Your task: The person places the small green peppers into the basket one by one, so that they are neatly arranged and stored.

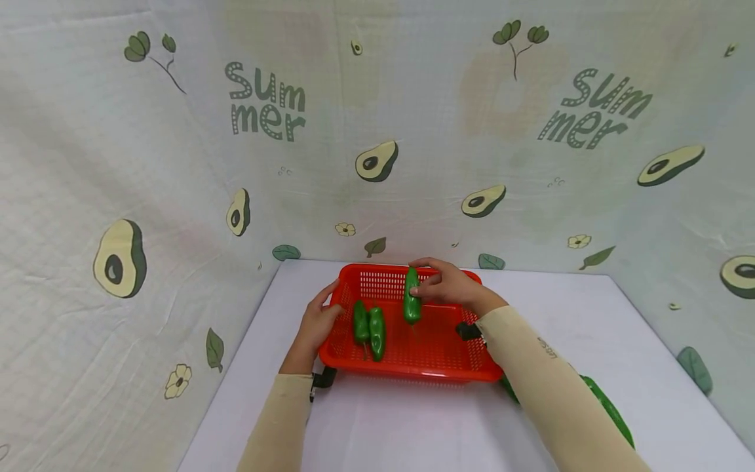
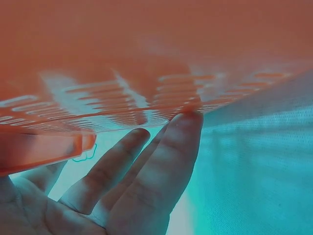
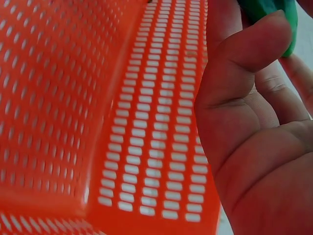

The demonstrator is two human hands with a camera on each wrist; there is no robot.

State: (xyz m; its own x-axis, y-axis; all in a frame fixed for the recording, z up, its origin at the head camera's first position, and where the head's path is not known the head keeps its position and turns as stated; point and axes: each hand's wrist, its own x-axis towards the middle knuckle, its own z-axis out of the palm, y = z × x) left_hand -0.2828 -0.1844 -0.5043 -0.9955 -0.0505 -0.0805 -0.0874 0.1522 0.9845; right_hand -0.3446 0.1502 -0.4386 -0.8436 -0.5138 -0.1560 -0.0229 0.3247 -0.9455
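Note:
A red plastic basket [image 1: 413, 375] with slotted walls stands on the white table. My right hand [image 1: 449, 286] pinches a green pepper [image 1: 411, 308] between thumb and fingers, over the basket's far part; the right wrist view catches only a bit of that pepper [image 3: 292, 34]. At the basket's left side, my left hand [image 1: 314, 328] holds the rim, thumb over the top. Seen from the left wrist, its fingers [image 2: 161, 171] lie against the outside of the slotted wall. Two more green peppers, one [image 1: 361, 322] beside the other [image 1: 377, 334], lie inside on the left.
Right of the basket, a long green pepper [image 1: 610, 410] lies on the table [image 1: 377, 432], partly behind my right sleeve. Another green piece [image 1: 509, 389] shows at the basket's front right corner. A printed cloth [image 1: 425, 98] hangs behind and at both sides.

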